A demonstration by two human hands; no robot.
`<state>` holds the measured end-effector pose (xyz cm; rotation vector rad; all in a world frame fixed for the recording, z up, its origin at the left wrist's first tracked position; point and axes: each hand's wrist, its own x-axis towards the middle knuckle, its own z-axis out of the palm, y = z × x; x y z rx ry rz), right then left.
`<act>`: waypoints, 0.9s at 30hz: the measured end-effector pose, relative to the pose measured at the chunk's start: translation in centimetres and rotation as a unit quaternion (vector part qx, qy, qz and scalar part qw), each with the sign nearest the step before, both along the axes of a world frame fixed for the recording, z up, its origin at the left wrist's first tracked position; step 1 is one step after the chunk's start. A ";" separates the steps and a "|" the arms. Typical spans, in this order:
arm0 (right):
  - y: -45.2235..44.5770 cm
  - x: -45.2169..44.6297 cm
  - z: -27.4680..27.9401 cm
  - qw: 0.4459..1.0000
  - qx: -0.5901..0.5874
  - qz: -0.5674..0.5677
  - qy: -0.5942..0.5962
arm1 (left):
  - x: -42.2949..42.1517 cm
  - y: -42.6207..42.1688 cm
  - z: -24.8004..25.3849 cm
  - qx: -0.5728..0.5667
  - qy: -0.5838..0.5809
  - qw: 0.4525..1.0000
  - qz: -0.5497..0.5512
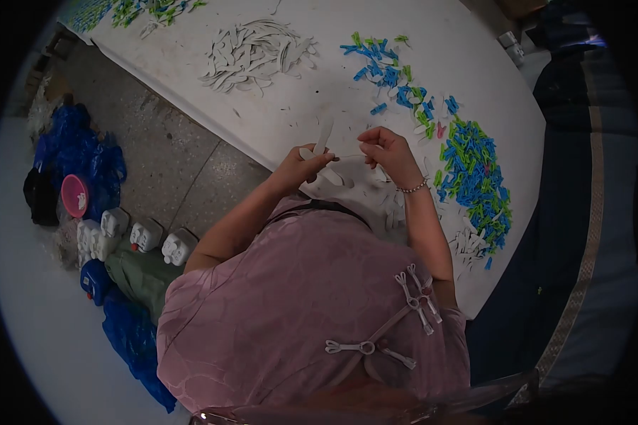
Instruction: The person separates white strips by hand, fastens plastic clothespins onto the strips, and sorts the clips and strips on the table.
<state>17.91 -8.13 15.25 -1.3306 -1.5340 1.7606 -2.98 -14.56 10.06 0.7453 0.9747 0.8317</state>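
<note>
My left hand is closed on flat, white plastic pieces; one long piece points up from between the fingers. To its right, and apart from it, my right hand has its fingers curled with thumb and forefinger close together. Whatever it may hold is too small to make out. Just below the hands, more white pieces lie at the near edge of the white table. A large heap of white curved pieces lies beyond my left hand.
A pile of blue and green clothespins lies on the right, with a looser trail of clothespins further back. White pieces lie near that pile. On the floor at left stand white jugs, a pink bowl and blue bags.
</note>
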 end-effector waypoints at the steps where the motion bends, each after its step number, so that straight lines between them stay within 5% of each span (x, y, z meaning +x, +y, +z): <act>1: 0.0 0.0 -0.1 1.000 -0.002 0.000 -0.004 | 0.0 0.2 -0.1 -0.002 -0.004 1.000 0.000; 9: 0.1 0.4 -1.1 0.963 -0.098 -0.165 0.191 | 0.1 2.5 -0.2 0.015 -0.009 0.998 -0.056; 16: -0.7 0.9 -1.3 0.956 -0.041 -0.243 0.157 | 1.0 5.1 -0.4 0.025 0.020 0.991 -0.127; 21: -1.5 2.4 -1.5 0.889 -0.006 -0.362 0.280 | 1.7 6.5 0.8 0.033 0.000 0.979 -0.203; 25: -2.0 3.0 0.0 0.923 -0.037 -0.306 0.232 | 2.5 6.9 0.8 0.054 -0.019 0.970 -0.237; 27: -2.4 1.7 1.2 0.963 -0.104 -0.244 0.053 | 3.1 6.9 0.4 0.047 -0.036 0.982 -0.182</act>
